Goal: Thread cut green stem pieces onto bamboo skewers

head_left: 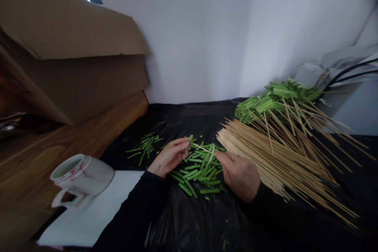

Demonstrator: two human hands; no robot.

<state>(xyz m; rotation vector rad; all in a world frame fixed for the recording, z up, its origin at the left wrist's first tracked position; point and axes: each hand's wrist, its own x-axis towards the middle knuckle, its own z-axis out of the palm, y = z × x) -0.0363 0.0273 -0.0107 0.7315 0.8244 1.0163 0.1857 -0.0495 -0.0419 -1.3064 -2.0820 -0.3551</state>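
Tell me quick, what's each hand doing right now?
Left hand: closed, pinching a green stem piece.
Right hand: closed, holding a thin wooden skewer.

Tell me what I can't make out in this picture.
All in the head view:
Thin stick: its right end, hidden by the right hand.
Cardboard box: left part, cut off by the picture's edge.
Mug: its inner bottom, hidden by its wall.
Piled sticks: exact count, overlapping.
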